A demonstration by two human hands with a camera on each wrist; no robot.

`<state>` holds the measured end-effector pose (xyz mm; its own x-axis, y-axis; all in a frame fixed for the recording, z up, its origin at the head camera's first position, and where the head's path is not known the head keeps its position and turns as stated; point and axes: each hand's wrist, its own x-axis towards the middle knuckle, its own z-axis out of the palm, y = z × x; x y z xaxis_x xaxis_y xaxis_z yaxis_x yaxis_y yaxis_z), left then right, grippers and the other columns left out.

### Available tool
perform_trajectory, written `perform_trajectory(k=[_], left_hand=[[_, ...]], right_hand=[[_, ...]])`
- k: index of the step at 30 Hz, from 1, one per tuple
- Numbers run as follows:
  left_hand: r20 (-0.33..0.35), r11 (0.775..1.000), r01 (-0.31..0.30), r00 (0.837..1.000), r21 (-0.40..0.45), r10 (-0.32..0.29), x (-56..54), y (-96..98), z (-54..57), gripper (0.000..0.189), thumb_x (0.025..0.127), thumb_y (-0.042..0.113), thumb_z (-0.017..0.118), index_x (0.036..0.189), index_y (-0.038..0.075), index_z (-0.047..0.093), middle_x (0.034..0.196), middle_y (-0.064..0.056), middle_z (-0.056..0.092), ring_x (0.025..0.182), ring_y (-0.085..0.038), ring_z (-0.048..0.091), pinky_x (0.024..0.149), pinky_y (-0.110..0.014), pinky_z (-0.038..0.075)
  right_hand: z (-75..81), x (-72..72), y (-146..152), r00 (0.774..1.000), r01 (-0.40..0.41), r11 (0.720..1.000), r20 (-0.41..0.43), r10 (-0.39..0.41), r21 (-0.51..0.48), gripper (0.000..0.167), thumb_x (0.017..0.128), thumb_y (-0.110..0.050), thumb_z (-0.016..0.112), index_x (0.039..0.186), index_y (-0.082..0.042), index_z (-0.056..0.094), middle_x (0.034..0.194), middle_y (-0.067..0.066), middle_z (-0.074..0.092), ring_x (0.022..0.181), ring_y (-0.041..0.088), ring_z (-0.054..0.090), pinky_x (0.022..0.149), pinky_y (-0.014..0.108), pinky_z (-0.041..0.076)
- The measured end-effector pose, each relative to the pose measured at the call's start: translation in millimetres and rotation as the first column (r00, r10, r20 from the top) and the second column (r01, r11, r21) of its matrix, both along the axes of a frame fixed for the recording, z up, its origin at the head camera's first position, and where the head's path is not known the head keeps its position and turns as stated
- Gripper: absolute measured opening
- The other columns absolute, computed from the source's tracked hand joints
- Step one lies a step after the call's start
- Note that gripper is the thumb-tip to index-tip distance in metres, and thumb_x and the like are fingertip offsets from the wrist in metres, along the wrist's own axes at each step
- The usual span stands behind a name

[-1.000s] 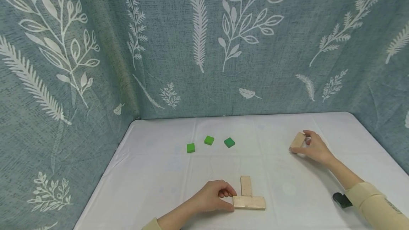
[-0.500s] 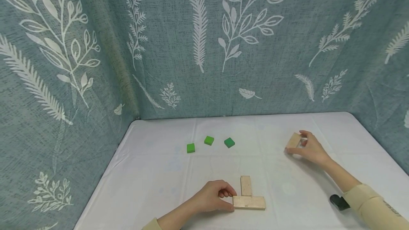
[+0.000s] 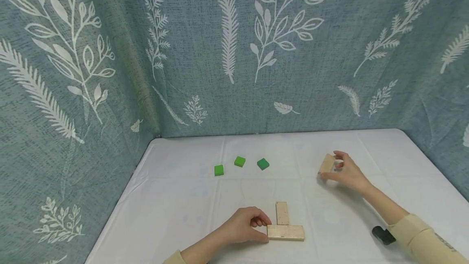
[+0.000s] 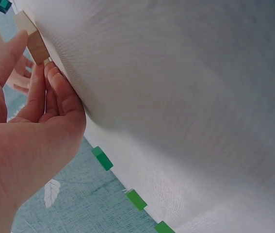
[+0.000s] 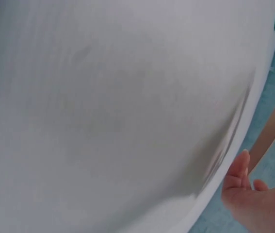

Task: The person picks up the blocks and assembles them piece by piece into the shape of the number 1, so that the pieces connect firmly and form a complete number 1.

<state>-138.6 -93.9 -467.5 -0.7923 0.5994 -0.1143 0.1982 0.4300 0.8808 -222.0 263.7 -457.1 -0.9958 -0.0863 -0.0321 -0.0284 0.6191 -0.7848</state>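
Note:
My left hand [image 3: 246,225] pinches the left end of a flat wooden block [image 3: 287,232] lying crosswise near the front of the table. Against that block's far side, a second wooden block [image 3: 282,213] points away, so the pair forms an upside-down T. Farther back on the right, my right hand [image 3: 348,172] holds a third wooden block [image 3: 327,163] by its two ends, between thumb and fingers. In the right wrist view this block [image 5: 270,133] is raised off the white cloth. The left wrist view shows thumb and fingertips at the end of the crosswise block [image 4: 39,46].
Three small green blocks lie toward the back: a light one [image 3: 218,170], another light one [image 3: 239,161] and a darker one [image 3: 263,163]. A white cloth [image 3: 176,215] covers the table. Leaf-patterned curtains [image 3: 242,105] stand behind and at both sides.
My right hand has carried its wooden block leftward over the table. The left hand, the two lying wooden blocks and the green blocks have stayed put.

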Motion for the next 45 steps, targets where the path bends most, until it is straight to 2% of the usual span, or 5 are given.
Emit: perform_trajectory(k=[18,25,32,45], left_hand=[[-0.004,1.0,0.002,1.0,0.016,-0.002,0.2,0.7,2.3,0.027,0.073,0.007,0.085,0.095,0.01,0.071,0.088,0.008,0.061,0.078,-0.003,0.051,0.072,-0.018,0.044],[0.007,1.0,0.0,1.0,0.008,0.0,-0.4,1.0,2.7,0.027,0.073,0.007,0.085,0.095,0.011,0.071,0.087,0.008,0.061,0.078,-0.004,0.051,0.072,-0.018,0.043],[0.019,1.0,-0.005,1.0,0.007,0.005,-0.8,1.5,2.2,0.027,0.073,0.007,0.085,0.095,0.011,0.07,0.087,0.008,0.061,0.077,-0.003,0.05,0.071,-0.018,0.043],[-0.006,1.0,0.008,1.0,0.002,-0.008,-2.2,1.0,2.7,0.026,0.073,0.008,0.085,0.095,0.01,0.071,0.087,0.009,0.061,0.077,-0.002,0.05,0.071,-0.018,0.043]], right_hand=[[3.8,5.2,-29.8,1.0,-0.028,0.999,-0.002,0.028,-0.037,0.098,0.079,-0.031,0.082,0.147,0.008,0.023,0.142,0.028,0.035,0.116,0.038,0.045,0.086,0.046,0.044],[6.1,8.3,-42.8,0.998,-0.054,0.997,0.022,0.055,-0.06,0.097,0.079,-0.031,0.082,0.147,0.005,0.024,0.144,0.026,0.035,0.117,0.036,0.045,0.087,0.046,0.043],[4.6,8.4,-55.3,0.996,-0.071,0.994,0.045,0.075,-0.088,0.096,0.078,-0.031,0.083,0.147,0.004,0.026,0.143,0.024,0.037,0.117,0.034,0.045,0.088,0.046,0.043],[-1.3,10.5,-80.0,0.991,-0.125,0.987,0.037,0.13,-0.104,0.094,0.076,-0.032,0.084,0.145,0.004,0.03,0.139,0.021,0.043,0.111,0.029,0.047,0.085,0.041,0.043]])
